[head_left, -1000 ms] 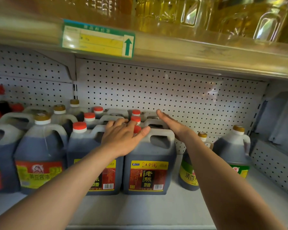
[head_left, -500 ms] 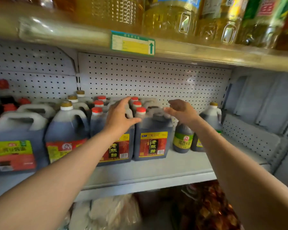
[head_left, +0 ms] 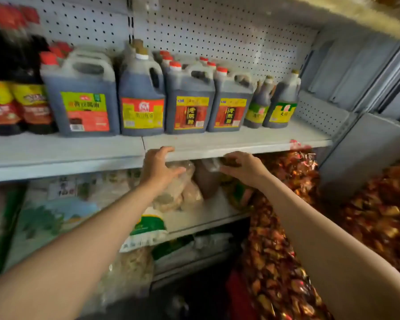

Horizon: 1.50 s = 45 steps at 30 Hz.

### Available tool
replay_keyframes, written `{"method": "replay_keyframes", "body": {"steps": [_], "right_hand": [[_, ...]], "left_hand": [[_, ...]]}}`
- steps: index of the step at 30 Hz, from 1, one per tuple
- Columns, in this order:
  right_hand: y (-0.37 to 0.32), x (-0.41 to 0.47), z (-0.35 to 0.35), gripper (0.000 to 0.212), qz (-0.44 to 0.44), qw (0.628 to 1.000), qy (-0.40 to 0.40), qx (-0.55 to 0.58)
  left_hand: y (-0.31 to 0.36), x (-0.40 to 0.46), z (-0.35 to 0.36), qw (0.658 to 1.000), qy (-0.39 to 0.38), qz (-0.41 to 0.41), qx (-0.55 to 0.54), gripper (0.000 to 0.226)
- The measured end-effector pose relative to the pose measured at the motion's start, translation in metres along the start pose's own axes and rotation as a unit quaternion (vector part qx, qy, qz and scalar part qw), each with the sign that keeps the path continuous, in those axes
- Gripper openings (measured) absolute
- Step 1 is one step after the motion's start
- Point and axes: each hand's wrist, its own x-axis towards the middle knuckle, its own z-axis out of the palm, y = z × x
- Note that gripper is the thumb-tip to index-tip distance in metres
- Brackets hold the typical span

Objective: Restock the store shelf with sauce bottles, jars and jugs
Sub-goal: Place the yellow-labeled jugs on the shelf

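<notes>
Jugs point(head_left: 189, 98) upright, labels fwd

Pretty even, soft indoor light, a bit dim overall. Brightest spot is the pegboard point(head_left: 217, 31) up around 12 o'clock. Under the shelf point(head_left: 240, 142) it goes properly dark toward 6 o'clock. Motion blur smears the bottles point(head_left: 14, 84) at 9–10 o'clock, and the wide lens bends straight edges at 2–3 o'clock. Jug labels point(head_left: 189, 113) in the middle stay half readable.

Grey metal shelf point(head_left: 240, 140): dark plastic sauce jugs with handles point(head_left: 189, 98) upright in a row, labels forward, red caps; two smaller dark gold-capped bottles point(head_left: 281, 100) at right end, touching.
</notes>
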Motion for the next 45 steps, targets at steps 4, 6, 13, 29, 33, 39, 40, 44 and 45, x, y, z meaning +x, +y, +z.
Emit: {"method": "replay_keyframes", "body": {"steps": [4,6,13,29,33,39,40,44,45], "right_hand": [[0.012,-0.046,0.067,0.059,0.032,0.995,-0.095,-0.002],[0.022,-0.063,0.096,0.058,0.05,0.99,-0.131,0.012],[0.088,-0.108,0.207,0.054,0.109,0.967,-0.225,0.051],[0.315,-0.215,0.543,0.038,0.33,0.885,-0.302,0.129],[0.356,-0.22,0.615,0.042,0.347,0.879,-0.281,0.168],[0.413,-0.236,0.707,0.045,0.401,0.85,-0.226,0.257],[0.421,-0.241,0.719,0.045,0.402,0.848,-0.218,0.267],[0.446,-0.254,0.755,0.027,0.409,0.831,-0.213,0.312],[0.45,-0.257,0.76,0.016,0.412,0.823,-0.214,0.326]], "left_hand": [[-0.058,-0.063,0.006,0.997,-0.062,-0.05,0.007,0.06],[-0.086,-0.088,0.014,0.993,-0.088,-0.076,0.016,0.057],[-0.161,-0.154,0.07,0.97,-0.169,-0.175,0.025,0.053],[-0.423,-0.368,0.313,0.839,-0.303,-0.447,-0.06,0.042],[-0.487,-0.406,0.37,0.836,-0.322,-0.439,-0.064,0.054],[-0.559,-0.443,0.445,0.835,-0.343,-0.419,-0.102,0.111],[-0.568,-0.446,0.456,0.836,-0.346,-0.414,-0.104,0.113],[-0.595,-0.453,0.494,0.847,-0.337,-0.389,-0.136,0.114],[-0.601,-0.455,0.501,0.849,-0.331,-0.385,-0.148,0.115]]}}
